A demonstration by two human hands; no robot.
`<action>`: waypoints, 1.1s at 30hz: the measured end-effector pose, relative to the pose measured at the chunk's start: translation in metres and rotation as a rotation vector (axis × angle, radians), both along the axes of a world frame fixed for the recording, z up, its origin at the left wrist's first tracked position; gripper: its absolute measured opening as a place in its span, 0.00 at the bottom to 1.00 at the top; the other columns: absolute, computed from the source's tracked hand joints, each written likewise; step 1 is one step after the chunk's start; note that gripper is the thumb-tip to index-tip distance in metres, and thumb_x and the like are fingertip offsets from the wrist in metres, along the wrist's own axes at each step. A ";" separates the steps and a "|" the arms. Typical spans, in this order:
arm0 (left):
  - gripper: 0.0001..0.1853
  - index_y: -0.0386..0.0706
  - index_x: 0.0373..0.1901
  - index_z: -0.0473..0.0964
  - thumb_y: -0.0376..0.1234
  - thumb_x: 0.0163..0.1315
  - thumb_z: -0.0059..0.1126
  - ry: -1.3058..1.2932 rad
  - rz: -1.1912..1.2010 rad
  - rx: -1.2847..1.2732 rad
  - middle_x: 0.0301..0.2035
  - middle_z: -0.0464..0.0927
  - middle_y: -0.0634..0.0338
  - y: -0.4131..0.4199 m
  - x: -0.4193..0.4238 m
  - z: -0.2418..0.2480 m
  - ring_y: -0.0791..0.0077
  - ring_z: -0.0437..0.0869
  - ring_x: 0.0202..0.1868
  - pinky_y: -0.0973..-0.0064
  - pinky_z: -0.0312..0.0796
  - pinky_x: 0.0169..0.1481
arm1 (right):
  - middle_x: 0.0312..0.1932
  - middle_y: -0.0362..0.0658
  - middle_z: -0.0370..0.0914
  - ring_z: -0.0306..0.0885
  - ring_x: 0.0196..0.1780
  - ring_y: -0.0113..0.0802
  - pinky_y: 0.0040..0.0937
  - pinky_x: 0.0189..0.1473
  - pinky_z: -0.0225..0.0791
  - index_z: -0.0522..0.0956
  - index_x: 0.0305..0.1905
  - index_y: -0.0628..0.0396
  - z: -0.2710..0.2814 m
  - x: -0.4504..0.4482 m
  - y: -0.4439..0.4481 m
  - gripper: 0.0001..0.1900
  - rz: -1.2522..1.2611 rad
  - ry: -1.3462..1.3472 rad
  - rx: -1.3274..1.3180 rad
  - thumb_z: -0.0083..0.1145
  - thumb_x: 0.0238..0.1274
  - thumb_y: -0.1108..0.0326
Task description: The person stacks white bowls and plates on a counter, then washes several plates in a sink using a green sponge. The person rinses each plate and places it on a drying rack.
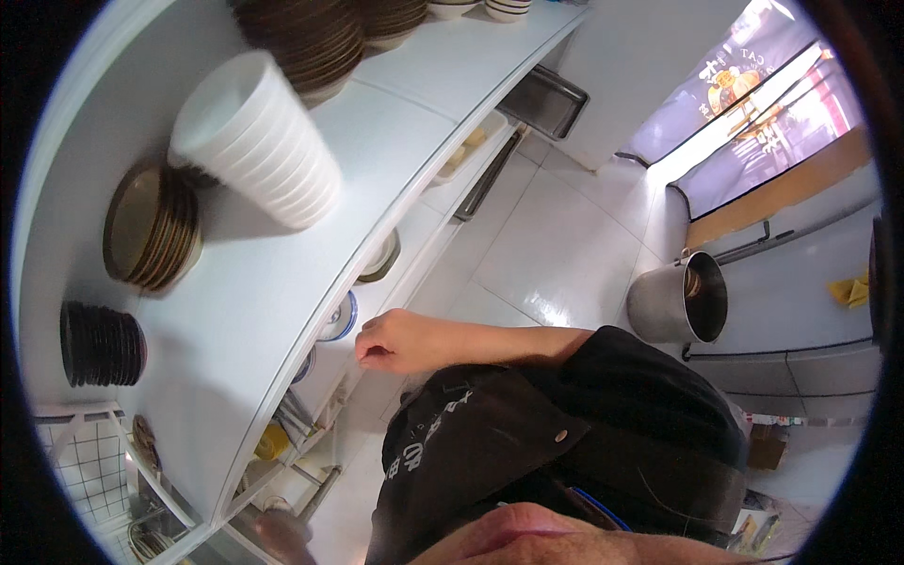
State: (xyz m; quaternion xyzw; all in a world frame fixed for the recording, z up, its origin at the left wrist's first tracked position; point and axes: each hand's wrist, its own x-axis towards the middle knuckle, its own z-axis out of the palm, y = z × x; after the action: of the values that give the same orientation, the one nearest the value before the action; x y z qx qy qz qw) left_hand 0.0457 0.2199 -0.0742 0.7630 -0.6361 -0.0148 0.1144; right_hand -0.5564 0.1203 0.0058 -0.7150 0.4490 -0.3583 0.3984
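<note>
My right hand (pixel 395 342) is loosely curled, and nothing shows in it. It hangs beside the open front of a white shelf unit, nearest to a blue-rimmed bowl (pixel 340 318) on the lower shelf. A blurred brownish shape (pixel 282 530) at the bottom left may be my left hand; it is too unclear to settle. On the white top (pixel 268 304) of the unit, a tall nested stack of white foam tubs (pixel 275 148) stands with its openings upward. Beside it are a short stack of brown-rimmed bowls (pixel 152 229) and a stack of black dishes (pixel 102 346).
Tall stacks of brown dishes (pixel 304 42) stand farther along the top. A dark metal tray (pixel 547 102) juts from the unit's far end. Across the tiled floor (pixel 551 240), a large steel pot (pixel 660 300) stands near the right-hand counter. Printed curtains (pixel 734 92) hang in a bright doorway.
</note>
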 end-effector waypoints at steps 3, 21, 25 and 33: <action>0.14 0.35 0.43 0.80 0.28 0.56 0.51 0.344 -0.084 0.118 0.33 0.84 0.50 -0.029 -0.179 0.009 0.59 0.87 0.33 0.61 0.78 0.37 | 0.35 0.50 0.83 0.83 0.38 0.51 0.44 0.42 0.76 0.83 0.39 0.56 0.005 -0.051 0.015 0.07 -0.028 -0.004 -0.019 0.65 0.60 0.65; 0.24 0.35 0.64 0.70 0.21 0.65 0.42 1.118 -0.362 0.462 0.36 0.81 0.54 -0.167 -0.652 0.114 0.76 0.79 0.21 0.78 0.71 0.21 | 0.38 0.39 0.78 0.79 0.44 0.38 0.34 0.42 0.77 0.81 0.38 0.51 0.044 -0.268 0.015 0.10 -0.132 0.479 -0.520 0.62 0.48 0.67; 0.23 0.34 0.67 0.67 0.24 0.70 0.46 1.314 -0.482 0.489 0.41 0.79 0.54 -0.195 -0.689 0.126 0.77 0.80 0.23 0.81 0.70 0.23 | 0.39 0.40 0.77 0.78 0.45 0.42 0.40 0.45 0.77 0.82 0.38 0.52 0.062 -0.306 -0.007 0.05 -0.207 0.529 -0.527 0.59 0.57 0.68; 0.18 0.36 0.62 0.74 0.29 0.73 0.54 1.236 -0.583 0.637 0.42 0.78 0.58 -0.221 -0.711 0.127 0.79 0.81 0.25 0.83 0.65 0.24 | 0.45 0.36 0.83 0.79 0.49 0.36 0.33 0.48 0.78 0.85 0.43 0.45 0.103 -0.471 -0.082 0.06 -0.622 0.794 -0.720 0.65 0.62 0.67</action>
State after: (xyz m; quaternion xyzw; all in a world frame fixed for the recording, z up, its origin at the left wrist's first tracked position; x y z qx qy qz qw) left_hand -0.6656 -0.0011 0.0532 0.4125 -0.5971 -0.6533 0.2156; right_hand -1.0273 0.0388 0.1086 -0.7190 0.6012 -0.2933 -0.1884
